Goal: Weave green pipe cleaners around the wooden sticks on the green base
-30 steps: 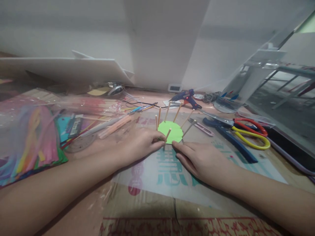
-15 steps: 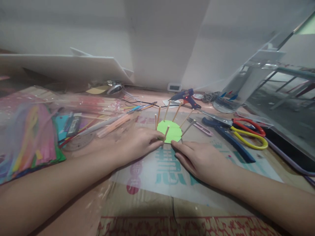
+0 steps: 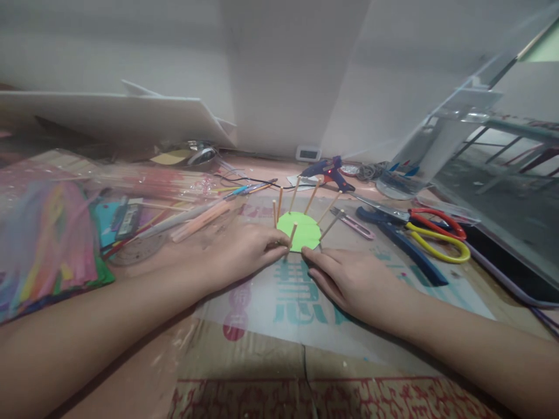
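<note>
A light-green round disc [image 3: 302,228] lies at the middle of the work surface, with several thin wooden sticks standing and leaning outward around its rim. At its near left edge my left hand [image 3: 247,249] pinches the lower part of one wooden stick [image 3: 293,234] between thumb and forefinger. My right hand [image 3: 360,279] rests just right of the near edge, fingers closed, the forefinger tip pressed against the disc's rim. Its thumb is partly hidden under the hand. A translucent printed plastic sheet [image 3: 262,311] lies beneath the disc.
To the right are a pink craft knife [image 3: 357,226], blue-handled pliers [image 3: 414,253], scissors [image 3: 438,241] with red and yellow handles and a dark phone [image 3: 502,262]. Behind the disc stands a blue glue gun [image 3: 327,170] with a lit red light. Colourful pipe cleaners [image 3: 56,238] lie left.
Both hands stay in nearly the same place at the disc, still holding the stick and the rim. The whole view has shifted very slightly.
</note>
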A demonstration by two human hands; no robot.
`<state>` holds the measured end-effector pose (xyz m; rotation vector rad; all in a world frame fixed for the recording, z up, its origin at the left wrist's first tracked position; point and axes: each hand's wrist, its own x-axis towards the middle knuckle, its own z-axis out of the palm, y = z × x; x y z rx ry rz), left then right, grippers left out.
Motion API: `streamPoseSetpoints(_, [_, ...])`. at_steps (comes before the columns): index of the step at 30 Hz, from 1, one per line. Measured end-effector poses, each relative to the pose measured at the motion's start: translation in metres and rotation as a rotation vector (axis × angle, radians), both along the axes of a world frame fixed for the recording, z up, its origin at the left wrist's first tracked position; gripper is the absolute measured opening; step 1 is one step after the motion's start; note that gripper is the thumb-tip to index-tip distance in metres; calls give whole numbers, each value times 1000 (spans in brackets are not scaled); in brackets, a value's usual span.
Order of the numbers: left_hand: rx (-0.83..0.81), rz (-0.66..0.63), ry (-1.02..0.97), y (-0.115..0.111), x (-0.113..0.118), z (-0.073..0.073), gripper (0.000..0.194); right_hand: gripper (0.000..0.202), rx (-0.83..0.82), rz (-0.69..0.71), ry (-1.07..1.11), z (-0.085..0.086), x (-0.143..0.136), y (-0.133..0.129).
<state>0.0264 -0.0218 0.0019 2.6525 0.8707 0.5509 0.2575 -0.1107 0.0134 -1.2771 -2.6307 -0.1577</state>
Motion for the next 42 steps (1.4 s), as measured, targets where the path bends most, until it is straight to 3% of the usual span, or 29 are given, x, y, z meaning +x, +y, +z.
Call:
streamPoseSetpoints(4, [-18,-5,12,0,0,0,19,25,-2,-20,17,1,2,0])
streamPoseSetpoints(8, [-9,-16,-3,0,0,0,19,36,67,-26,-10,-1,5,2])
streamPoseSetpoints(12, [5,-16,4,1,-1,0,18,34,74,-34,-91,-1,6,1])
streamPoseSetpoints(18, [1,-9,6,0,0,0,18,33,125,12,-87,2,6,-3])
streamPoseSetpoints(24, [-24,24,35,-1,0,3,20,30,54,0,-63,1,6,-1])
streamPoseSetpoints(35, [-44,14,-8,1,-1,-5,19,29,62,-6,4,0,4,-1])
streamPoseSetpoints(42, [-49,27,13,0,0,-2,20,28,54,-8,9,1,6,-2])
